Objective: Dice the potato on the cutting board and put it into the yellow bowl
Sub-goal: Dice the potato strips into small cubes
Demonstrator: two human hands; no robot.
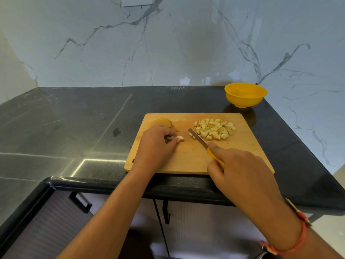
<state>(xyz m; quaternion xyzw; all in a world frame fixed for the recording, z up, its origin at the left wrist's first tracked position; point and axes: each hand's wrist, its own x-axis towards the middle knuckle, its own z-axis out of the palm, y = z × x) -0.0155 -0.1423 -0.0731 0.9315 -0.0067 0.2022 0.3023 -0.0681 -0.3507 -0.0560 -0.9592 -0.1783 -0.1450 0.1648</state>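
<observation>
A wooden cutting board [188, 156] lies at the counter's front edge. A pile of several potato dice [214, 128] sits on its far right part. My left hand [156, 144] pinches a short potato strip [180, 138] against the board. Just behind that hand lies an uncut potato piece [162, 122] with skin on. My right hand [240, 165] grips a yellow-handled knife [197, 137], index finger along its back, blade pointing toward the pile's near-left edge. The yellow bowl [245, 94] stands beyond the board's far right corner, with nothing visible in it.
The black stone counter [74, 116] extends to the left, with a small wet spot [116, 131] on it. A marble wall rises behind and on the right. Cabinet doors with dark handles [80, 203] are below the counter's edge.
</observation>
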